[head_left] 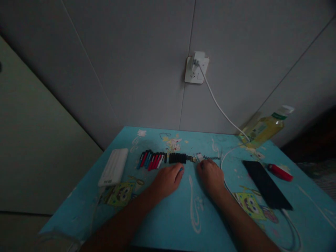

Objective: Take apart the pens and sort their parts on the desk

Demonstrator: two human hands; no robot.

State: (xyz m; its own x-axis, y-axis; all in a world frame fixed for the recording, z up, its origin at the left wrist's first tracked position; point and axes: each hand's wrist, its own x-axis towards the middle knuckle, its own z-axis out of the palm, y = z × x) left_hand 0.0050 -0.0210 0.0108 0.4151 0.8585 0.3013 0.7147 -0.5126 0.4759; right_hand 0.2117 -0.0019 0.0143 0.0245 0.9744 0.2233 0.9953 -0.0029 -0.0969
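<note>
My left hand (170,178) is closed, with the tip of a small blue piece (181,169) showing between thumb and fingers. My right hand (210,175) rests on the table with curled fingers beside some short whitish parts (200,156); what it holds, if anything, is hidden. Left of centre lies a row of short red, blue and white pen-like barrels (151,160) with dark ends. Beyond my left hand stands a tight row of black cylindrical pieces (177,158). Small metallic parts (191,159) lie between the hands, and a line of tiny spring-like pieces (212,158) extends to the right.
The blue patterned table (170,217) meets a grey wall. A white power bank (114,167) lies left. On the right are a dark phone-like slab (266,183) with a cable, a red object (280,172) and a leaning bottle of yellow liquid (266,127). A white cable (216,103) hangs from the wall charger (198,60).
</note>
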